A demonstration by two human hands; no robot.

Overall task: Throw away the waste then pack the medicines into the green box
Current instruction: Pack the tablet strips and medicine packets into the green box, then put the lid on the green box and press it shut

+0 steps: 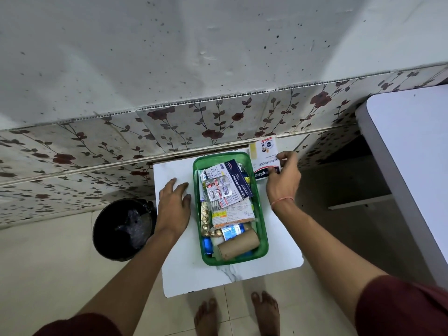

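A green box [263,221] stands in the middle of a small white table [278,241]. It is full of medicines: blister strips, a dark blue dressings packet [238,181], a brown bandage roll [238,244] at its near end. My right hand [282,177] grips a white plaster carton [264,157] marked "WASHPROOF", held just past the box's far right corner. My left hand [173,204] rests flat on the table left of the box, fingers spread, holding nothing.
A black bin [123,229] lined with a dark bag stands on the floor left of the table. A flowered tiled wall runs behind. A larger white table [412,154] stands to the right. My bare feet are below the small table.
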